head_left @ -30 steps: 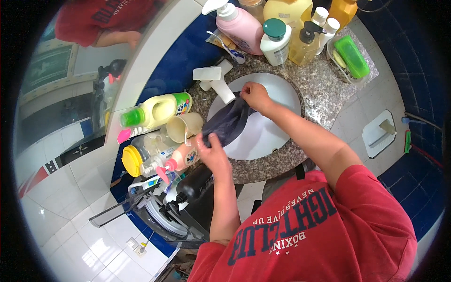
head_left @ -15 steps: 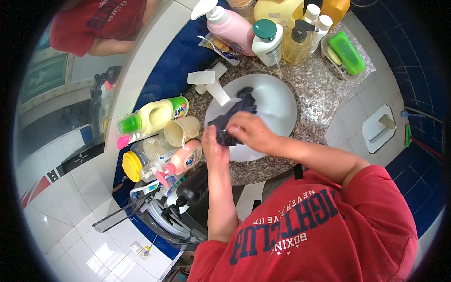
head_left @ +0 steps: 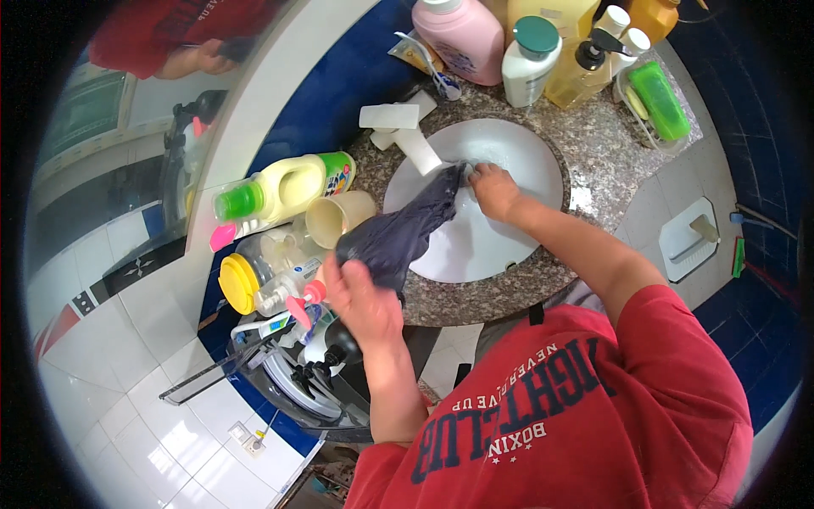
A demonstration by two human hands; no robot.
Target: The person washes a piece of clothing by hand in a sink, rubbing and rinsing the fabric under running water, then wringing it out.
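Note:
A dark grey-purple wet cloth (head_left: 398, 233) is stretched slantwise over the left side of the white washbasin (head_left: 475, 263). My left hand (head_left: 366, 305) is closed on its near left end, beyond the basin's edge; the hand is slightly blurred. Inside the bowl, my right hand (head_left: 494, 191) pinches the far end with bent fingers. Just beyond the cloth, the white tap (head_left: 415, 151) reaches over the basin rim.
Left of the basin stand a beige cup (head_left: 337, 219), a green-capped yellow bottle (head_left: 288, 188) and a yellow-lidded jar (head_left: 240, 284). Behind it are a pink bottle (head_left: 462, 38), a green-capped white bottle (head_left: 531, 64) and a pump bottle (head_left: 577, 76). A soap dish (head_left: 649, 119) sits far right.
The bunched cloth has been spread out lengthwise. My left hand has moved left and nearer me, my right hand farther away and to the right. The view has shifted slightly.

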